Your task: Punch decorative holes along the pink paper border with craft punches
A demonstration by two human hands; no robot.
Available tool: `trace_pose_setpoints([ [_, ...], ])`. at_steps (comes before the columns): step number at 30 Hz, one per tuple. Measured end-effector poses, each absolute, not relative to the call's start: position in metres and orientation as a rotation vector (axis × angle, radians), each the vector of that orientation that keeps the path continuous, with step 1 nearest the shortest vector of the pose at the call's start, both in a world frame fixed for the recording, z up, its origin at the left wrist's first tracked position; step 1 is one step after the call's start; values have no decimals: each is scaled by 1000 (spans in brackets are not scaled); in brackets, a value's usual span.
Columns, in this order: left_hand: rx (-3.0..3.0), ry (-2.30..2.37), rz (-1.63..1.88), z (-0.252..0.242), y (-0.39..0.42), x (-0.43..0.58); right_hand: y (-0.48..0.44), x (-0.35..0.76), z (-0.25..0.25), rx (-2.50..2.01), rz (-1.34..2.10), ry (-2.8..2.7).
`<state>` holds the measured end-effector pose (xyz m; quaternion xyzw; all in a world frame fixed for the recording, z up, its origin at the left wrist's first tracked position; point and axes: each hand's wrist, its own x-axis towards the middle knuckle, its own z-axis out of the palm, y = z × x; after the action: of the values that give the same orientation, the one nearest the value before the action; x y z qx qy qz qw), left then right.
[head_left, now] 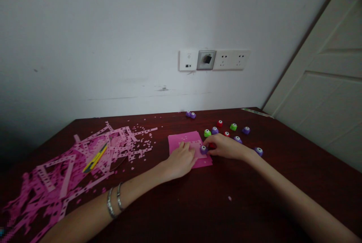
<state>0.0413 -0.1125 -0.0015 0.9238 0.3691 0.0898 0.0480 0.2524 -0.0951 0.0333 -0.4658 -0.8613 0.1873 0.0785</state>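
On the dark red tabletop lies a stack of pink paper point(179, 141), with a lighter pink sheet point(195, 145) on top. My left hand point(181, 162) presses that lighter sheet down with bent fingers, its thumb side toward the right. My right hand point(223, 146) is closed around a small purple craft punch point(203, 149) with a white top, at the sheet's right part. Whether the paper sits inside the punch's slot is hidden. A bit of red shows under the right fingers, perhaps another punch.
Several purple, red and green craft punches point(233, 126) stand behind and right of my right hand. Two purple punches point(192, 115) sit near the wall. At left are punched pink paper strips point(68, 175), loose confetti and a yellow utility knife point(96, 158). Sockets point(228, 60) are on the wall.
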Motion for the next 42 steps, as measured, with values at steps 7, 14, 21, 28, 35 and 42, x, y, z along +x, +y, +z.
trace_pose_setpoints([
  [7, 2656, 1168, 545, 11, -100, 36, -96, 261, 45, -1532, 654, -2385],
  [14, 2307, 1161, 611, 35, -71, 37, -88, 268, 46, -1637, 1289, -2123],
  [21, 1906, 1067, 240, 30, -56, 56, -80, 252, 43, -1763, 1494, -2093],
  [28, 1744, 995, -12, 20, -40, 67, -68, 251, 33, -1777, 1567, -2161],
  [35, 1603, 851, -248, 15, -21, 76, -67, 236, 52, -1856, 1739, -2205],
  [42, 1569, 854, -244, 0, -13, 79, -62, 226, 56, -1836, 1625, -2329],
])
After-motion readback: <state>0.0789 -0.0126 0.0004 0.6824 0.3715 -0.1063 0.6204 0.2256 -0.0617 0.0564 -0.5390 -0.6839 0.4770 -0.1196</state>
